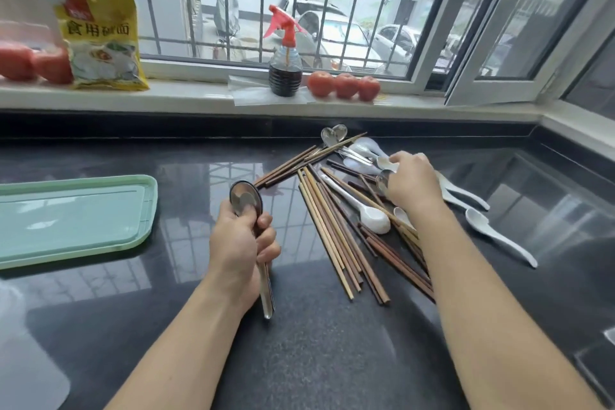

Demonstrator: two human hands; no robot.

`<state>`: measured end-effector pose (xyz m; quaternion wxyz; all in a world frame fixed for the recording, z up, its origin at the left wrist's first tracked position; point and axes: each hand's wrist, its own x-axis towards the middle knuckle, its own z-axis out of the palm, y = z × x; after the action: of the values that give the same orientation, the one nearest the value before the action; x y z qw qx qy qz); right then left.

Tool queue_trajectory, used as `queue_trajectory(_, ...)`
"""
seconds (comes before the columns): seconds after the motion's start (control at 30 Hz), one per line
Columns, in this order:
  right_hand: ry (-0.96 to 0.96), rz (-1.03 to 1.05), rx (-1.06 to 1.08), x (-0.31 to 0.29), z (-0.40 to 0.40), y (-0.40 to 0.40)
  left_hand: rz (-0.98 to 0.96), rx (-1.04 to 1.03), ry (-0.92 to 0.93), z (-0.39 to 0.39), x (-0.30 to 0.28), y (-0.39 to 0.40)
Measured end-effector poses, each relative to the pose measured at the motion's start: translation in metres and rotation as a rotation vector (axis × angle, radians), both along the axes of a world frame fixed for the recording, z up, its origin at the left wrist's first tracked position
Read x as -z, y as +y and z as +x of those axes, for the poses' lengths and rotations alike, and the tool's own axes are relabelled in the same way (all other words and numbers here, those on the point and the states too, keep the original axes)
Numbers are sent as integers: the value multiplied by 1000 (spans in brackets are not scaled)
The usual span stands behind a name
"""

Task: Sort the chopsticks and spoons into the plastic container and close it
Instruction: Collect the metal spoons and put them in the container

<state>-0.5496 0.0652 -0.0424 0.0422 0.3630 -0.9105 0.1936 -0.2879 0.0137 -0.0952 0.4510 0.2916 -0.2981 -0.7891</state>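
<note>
Left hand: the left hand [244,236] is clenched around the handles of metal spoons [247,201], round bowls up, handle ends pointing down toward the near edge of the counter.
Right hand: the right hand [412,181] reaches into the far part of the pile, fingers curled over a metal spoon [382,184] there; whether it actually grasps it cannot be told.
Chopsticks: wooden chopsticks [336,236], light and dark, lie fanned on the black counter [332,359] between the two hands.
White spoons: one white ceramic spoon [366,210] rests on the chopsticks; others [492,230] lie to the right of the right forearm.
Container part: a pale green plastic tray-like piece [73,220] lies flat at the left, well apart from the pile.
Sill: a spray bottle [285,56], tomatoes [344,85] and a yellow packet [103,43] stand along the far windowsill.
</note>
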Motion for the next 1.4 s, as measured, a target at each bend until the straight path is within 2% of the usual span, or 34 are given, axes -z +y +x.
queue_trajectory(0.1,-35,134,-81,12,-27,-11,-45,48,-61,-4,-1,3)
queue_trajectory(0.27,96,57,-140,24,-39,-19,-43,79,-62,-4,-1,0)
queue_trajectory(0.37,215,-150,-155,-3,-35,-16,-31,88,-43,-4,0,0)
queue_trajectory(0.47,329,-460,-170,-43,-1,-7,-23,95,-44,-6,1,-2)
queue_trajectory(0.53,211,-631,-221,-57,40,-1,-19,110,-50,-6,2,-3)
queue_trajectory(0.57,26,-680,-287,-56,65,0,-15,120,-54,-6,3,-4)
queue_trajectory(0.63,-375,-675,-433,-39,113,1,-6,154,-54,-6,2,-3)
queue_trajectory(0.67,-462,-647,-476,-26,131,0,-12,183,-49,-4,0,-3)
queue_trajectory(0.77,-406,-537,-544,8,155,-6,-45,285,-81,0,-4,-3)
queue_trajectory(0.9,-377,-480,-502,24,157,-8,-65,301,-74,1,2,-4)
queue_trajectory(1.07,-359,-507,-374,31,160,-13,-104,334,-106,0,6,-3)
queue_trajectory(1.17,-362,-518,-413,36,165,-11,-140,326,-84,1,2,1)
queue_trajectory(1.3,-184,-556,-418,37,165,-11,-171,310,-111,0,3,2)
queue_trajectory(1.4,-226,-554,-425,36,162,-10,-186,313,-74,-2,5,2)
